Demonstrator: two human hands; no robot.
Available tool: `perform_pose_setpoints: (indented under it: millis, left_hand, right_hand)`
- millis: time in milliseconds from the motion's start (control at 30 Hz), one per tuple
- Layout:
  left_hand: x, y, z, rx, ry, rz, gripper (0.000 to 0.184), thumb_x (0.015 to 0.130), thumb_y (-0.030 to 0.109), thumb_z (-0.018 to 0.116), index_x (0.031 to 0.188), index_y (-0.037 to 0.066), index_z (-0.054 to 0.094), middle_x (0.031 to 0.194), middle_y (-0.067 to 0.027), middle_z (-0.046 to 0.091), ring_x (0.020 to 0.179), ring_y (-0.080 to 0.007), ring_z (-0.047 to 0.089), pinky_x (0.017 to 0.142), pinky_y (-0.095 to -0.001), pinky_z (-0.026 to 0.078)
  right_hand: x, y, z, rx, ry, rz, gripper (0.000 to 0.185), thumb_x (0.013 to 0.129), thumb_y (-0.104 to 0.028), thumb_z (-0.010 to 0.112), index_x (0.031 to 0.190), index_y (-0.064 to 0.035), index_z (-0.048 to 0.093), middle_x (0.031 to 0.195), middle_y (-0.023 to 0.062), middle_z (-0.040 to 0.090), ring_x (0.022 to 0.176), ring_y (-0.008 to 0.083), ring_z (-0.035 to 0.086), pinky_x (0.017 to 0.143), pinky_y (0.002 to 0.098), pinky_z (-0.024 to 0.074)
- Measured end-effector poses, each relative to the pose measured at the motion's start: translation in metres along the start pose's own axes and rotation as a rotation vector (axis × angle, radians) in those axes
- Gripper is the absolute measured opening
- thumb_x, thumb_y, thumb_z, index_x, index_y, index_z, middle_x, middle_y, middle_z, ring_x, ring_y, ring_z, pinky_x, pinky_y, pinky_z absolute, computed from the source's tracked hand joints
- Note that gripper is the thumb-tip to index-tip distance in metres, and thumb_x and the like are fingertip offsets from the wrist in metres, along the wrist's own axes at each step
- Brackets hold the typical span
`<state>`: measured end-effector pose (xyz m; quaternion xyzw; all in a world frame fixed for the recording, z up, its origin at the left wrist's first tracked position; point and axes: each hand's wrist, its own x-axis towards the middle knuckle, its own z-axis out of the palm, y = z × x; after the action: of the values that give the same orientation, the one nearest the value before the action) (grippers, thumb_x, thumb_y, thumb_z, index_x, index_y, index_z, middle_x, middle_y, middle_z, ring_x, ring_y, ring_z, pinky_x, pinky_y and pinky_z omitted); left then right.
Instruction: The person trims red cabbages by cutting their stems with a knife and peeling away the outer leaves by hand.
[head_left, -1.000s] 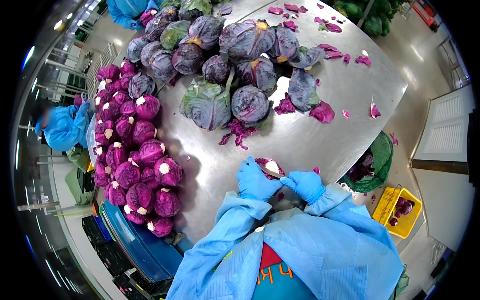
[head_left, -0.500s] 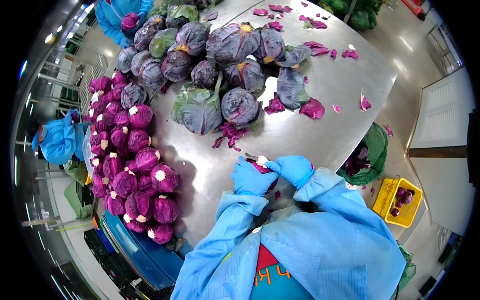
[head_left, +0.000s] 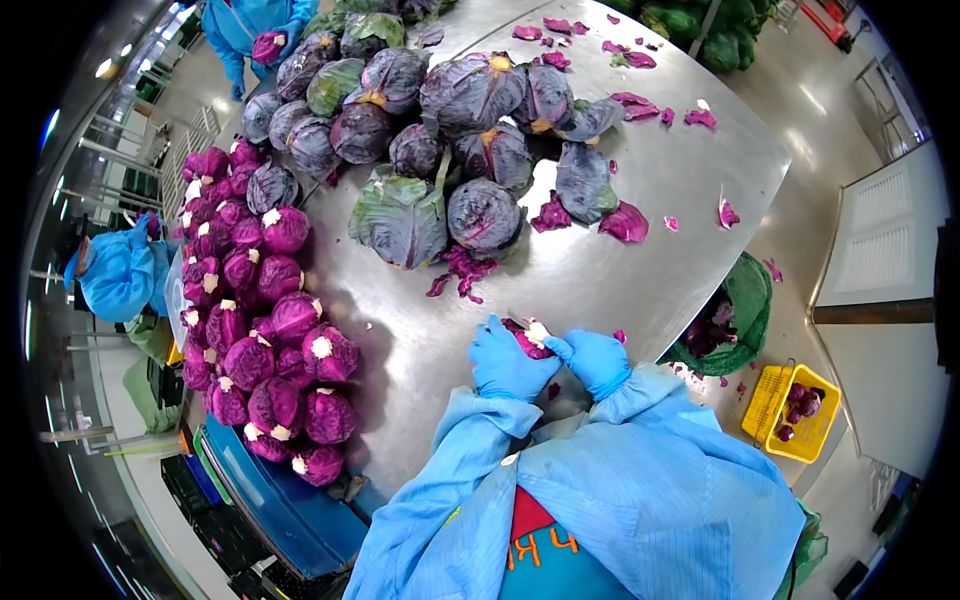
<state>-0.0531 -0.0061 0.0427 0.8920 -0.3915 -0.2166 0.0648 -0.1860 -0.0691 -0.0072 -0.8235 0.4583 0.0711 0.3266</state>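
Left hand (head_left: 507, 362) grips red cabbage (head_left: 530, 348); right hand (head_left: 598, 363) curled at its pale stem (head_left: 537, 331), contents unclear. Knife blade visible a second ago now hidden; cut progress unreadable.

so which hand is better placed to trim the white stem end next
Probably the right hand: it sits close beside the white stem end, while the left hand is occupied holding the purple cabbage from its other side.
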Motion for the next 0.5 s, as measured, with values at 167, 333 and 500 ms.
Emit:
perform_pose_setpoints:
  millis: [167, 333, 500]
  left_hand:
    - [0.004, 0.008, -0.006, -0.030, -0.023, -0.137, 0.111, 0.052, 0.058, 0.081, 0.130, -0.009, 0.039, 0.117, -0.0246, 0.051, 0.106, -0.0387, 0.055, 0.089, -0.0466, 0.047]
    - [-0.001, 0.003, -0.005, -0.068, -0.003, -0.072, 0.108, 0.049, 0.055, 0.084, 0.126, -0.009, 0.043, 0.117, -0.0254, 0.053, 0.105, -0.0390, 0.056, 0.090, -0.0463, 0.047]
    - [-0.006, -0.021, 0.000, -0.150, 0.016, 0.008, 0.112, 0.047, 0.053, 0.085, 0.129, -0.009, 0.041, 0.121, -0.0269, 0.050, 0.109, -0.0405, 0.053, 0.094, -0.0464, 0.044]
  right_hand:
    - [0.019, -0.006, -0.007, -0.029, -0.034, 0.010, 0.065, 0.090, -0.068, 0.036, 0.084, -0.0100, 0.065, 0.082, 0.0144, 0.067, 0.076, 0.0358, 0.064, 0.067, 0.0480, 0.0493]
    - [0.016, 0.003, -0.018, 0.060, -0.027, -0.110, 0.063, 0.091, -0.066, 0.036, 0.088, -0.0100, 0.065, 0.091, 0.0162, 0.066, 0.084, 0.0381, 0.064, 0.073, 0.0488, 0.0490]
    - [0.010, 0.075, 0.008, 0.137, 0.252, 0.171, 0.059, 0.092, -0.061, 0.043, 0.091, -0.0061, 0.065, 0.087, 0.0182, 0.068, 0.081, 0.0378, 0.065, 0.071, 0.0486, 0.0494]
